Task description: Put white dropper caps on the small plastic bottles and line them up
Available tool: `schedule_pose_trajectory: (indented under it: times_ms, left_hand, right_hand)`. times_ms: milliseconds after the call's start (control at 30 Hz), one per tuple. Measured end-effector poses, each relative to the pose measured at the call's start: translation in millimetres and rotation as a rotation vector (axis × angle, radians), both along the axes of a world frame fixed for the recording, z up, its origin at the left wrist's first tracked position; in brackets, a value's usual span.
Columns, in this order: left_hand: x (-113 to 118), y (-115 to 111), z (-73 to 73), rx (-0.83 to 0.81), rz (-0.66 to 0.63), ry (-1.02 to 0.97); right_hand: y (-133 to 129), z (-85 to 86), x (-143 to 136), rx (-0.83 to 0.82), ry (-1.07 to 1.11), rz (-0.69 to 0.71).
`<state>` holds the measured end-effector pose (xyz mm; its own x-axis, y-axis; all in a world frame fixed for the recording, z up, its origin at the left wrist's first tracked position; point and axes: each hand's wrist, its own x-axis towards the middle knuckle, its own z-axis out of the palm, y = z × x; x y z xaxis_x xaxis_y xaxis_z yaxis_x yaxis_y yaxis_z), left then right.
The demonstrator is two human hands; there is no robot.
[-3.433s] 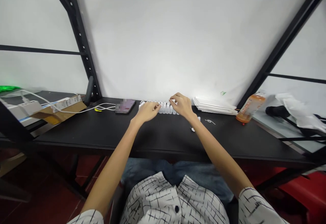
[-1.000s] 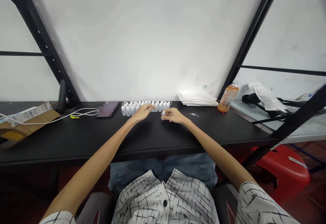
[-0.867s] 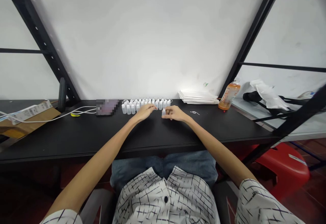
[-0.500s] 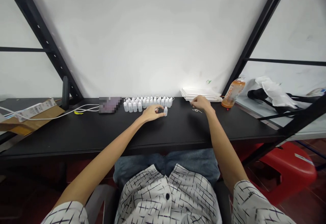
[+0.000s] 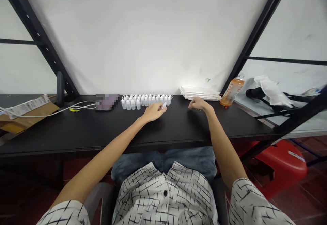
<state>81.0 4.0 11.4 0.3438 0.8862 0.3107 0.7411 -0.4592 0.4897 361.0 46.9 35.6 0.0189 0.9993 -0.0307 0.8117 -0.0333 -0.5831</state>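
Note:
My left hand (image 5: 154,112) is closed round a small white plastic bottle (image 5: 164,106), which leans in its fingers just above the black table. Right behind that hand stand several rows of similar white bottles (image 5: 133,103), upright and close together, with thin loops on some tops. To the right, my right hand (image 5: 198,104) hangs low over the table with its fingers curled together. What it holds, if anything, is hidden by the fingers. A stack of flat white sheets or envelopes (image 5: 200,92) lies just beyond it against the wall.
A bottle of orange drink (image 5: 232,90) leans at the right by the rack post. At the left lie a pixelated dark phone-like object (image 5: 107,102), white cables (image 5: 84,104) and a brown cardboard package (image 5: 28,114). A red stool (image 5: 283,163) stands below right.
The bottle in my left hand has gone from upright to tilted. The small white looped strip beside my right hand no longer shows. The view has shifted slightly.

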Motion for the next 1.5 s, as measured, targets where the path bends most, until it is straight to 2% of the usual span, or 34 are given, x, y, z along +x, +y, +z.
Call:
schedule_pose_trajectory:
  times_ms: [133, 267, 367, 533, 767, 967, 1233, 1500]
  left_hand:
    - [-2.3, -4.1, 0.9, -0.061, -0.023, 0.138]
    - [-3.0, -5.2, 1.8, -0.060, -0.027, 0.189]
    - [-2.7, -5.5, 2.3, -0.046, -0.032, 0.207]
    - [-2.5, -6.2, 2.7, -0.034, -0.054, 0.221]
    - [-1.7, -9.1, 5.9, -0.079, -0.050, 0.235]
    - [-1.9, -9.2, 6.1, -0.095, -0.062, 0.239]
    - [-3.6, -7.9, 2.6, -0.025, -0.092, 0.321]
    - [-8.5, -0.9, -7.1, 0.051, -0.145, 0.271]
  right_hand:
    - [1.8, 3.4, -21.3, -0.150, 0.250, 0.119]
    - [2.6, 1.2, -28.4, -0.292, 0.463, 0.204]
    - [0.9, -0.5, -30.7, -0.302, 0.515, 0.226]
    - [-5.6, -3.9, -50.9, -0.206, 0.616, 0.342]
    - [-15.6, -5.3, -79.0, -0.196, 0.644, 0.462]
    - [-20.2, -3.8, -78.4, -0.152, 0.589, 0.563]
    - [-21.8, -4.0, -79.0, -0.141, 0.525, 0.561]
    - [-16.7, -10.8, -77.0, -0.159, 0.554, 0.612]
